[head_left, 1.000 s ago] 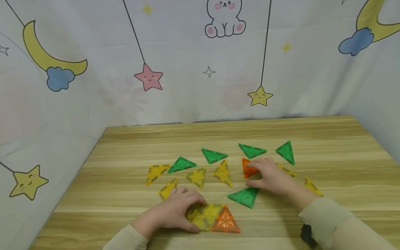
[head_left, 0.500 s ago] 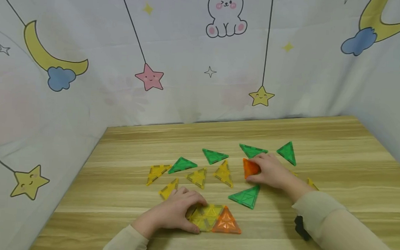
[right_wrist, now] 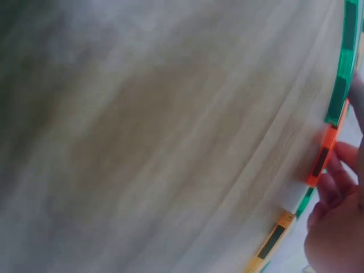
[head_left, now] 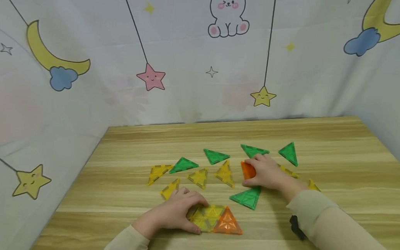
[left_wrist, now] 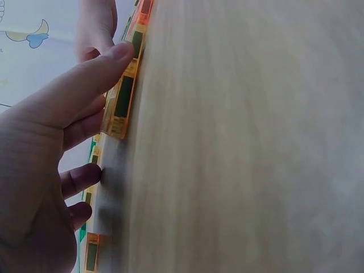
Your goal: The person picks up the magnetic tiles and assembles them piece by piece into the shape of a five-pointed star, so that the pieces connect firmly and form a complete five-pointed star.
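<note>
My left hand point(head_left: 174, 212) grips the left end of joined translucent yellow triangle magnetic tiles point(head_left: 211, 217) lying on the table. In the left wrist view, its thumb presses along the edge of a yellow tile point(left_wrist: 124, 96). An orange triangle tile point(head_left: 228, 223) adjoins the right end of this row. Farther back, my right hand point(head_left: 268, 172) holds a second orange triangle tile point(head_left: 247, 170) between thumb and fingers. The right wrist view catches this orange tile point(right_wrist: 323, 156) edge-on beside the fingertips. Just in front of that hand lies a large green triangle tile point(head_left: 246, 198).
Behind the hands, green triangle tiles point(head_left: 216, 156) and yellow triangle tiles point(head_left: 225, 174) are scattered across the wood-grain table point(head_left: 143, 140). Another yellow tile point(head_left: 169, 188) lies close to the left fingers. A printed cloth point(head_left: 185, 42) hangs along the table's back edge.
My right hand has shifted slightly left and closed its thumb and fingers on the back orange tile, which is now turned a little. The left hand stays on the yellow tiles.
</note>
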`<state>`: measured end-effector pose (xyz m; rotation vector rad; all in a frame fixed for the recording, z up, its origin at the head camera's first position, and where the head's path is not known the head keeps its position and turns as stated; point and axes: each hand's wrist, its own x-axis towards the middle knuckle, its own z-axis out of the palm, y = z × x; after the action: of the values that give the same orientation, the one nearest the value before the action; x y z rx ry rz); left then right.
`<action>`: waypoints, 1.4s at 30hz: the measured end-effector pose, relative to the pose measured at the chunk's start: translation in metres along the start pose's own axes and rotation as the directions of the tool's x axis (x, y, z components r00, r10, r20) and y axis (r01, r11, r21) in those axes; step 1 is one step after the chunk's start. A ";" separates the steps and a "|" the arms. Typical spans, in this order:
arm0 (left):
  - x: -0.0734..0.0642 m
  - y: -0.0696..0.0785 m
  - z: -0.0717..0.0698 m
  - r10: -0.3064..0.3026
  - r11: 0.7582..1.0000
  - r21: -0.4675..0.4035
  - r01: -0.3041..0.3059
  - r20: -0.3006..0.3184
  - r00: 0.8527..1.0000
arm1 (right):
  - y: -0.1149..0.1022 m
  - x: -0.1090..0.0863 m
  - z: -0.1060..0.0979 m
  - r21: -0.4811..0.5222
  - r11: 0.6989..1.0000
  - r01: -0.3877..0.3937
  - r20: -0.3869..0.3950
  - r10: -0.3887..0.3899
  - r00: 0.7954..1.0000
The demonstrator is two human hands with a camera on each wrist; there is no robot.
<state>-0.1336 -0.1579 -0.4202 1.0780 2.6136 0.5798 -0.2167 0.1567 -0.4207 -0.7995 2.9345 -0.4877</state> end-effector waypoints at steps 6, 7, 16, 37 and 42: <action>0.002 0.001 0.001 0.005 1.000 0.003 -0.005 0.003 1.000 | 0.002 -0.001 0.001 0.007 1.000 0.025 -0.025 -0.025 0.999; 0.002 0.001 0.001 0.004 1.000 0.002 -0.004 0.004 1.000 | 0.002 -0.001 0.001 0.009 0.999 0.037 -0.031 -0.037 0.999; 0.002 0.004 0.000 0.002 1.000 0.001 -0.002 0.005 1.000 | -0.001 -0.004 -0.002 -0.027 0.991 0.132 -0.056 -0.133 0.990; 0.001 0.002 0.000 0.001 1.000 -0.015 -0.001 0.003 1.000 | 0.000 -0.034 -0.008 0.059 0.984 0.168 -0.052 -0.165 0.985; 0.001 0.002 0.000 0.005 1.000 -0.017 -0.005 0.004 1.000 | -0.007 -0.048 -0.006 0.047 0.968 0.245 -0.049 -0.243 0.969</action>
<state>-0.1331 -0.1564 -0.4193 1.0798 2.5991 0.5991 -0.1725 0.1770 -0.4143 -1.1645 2.8606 -0.6027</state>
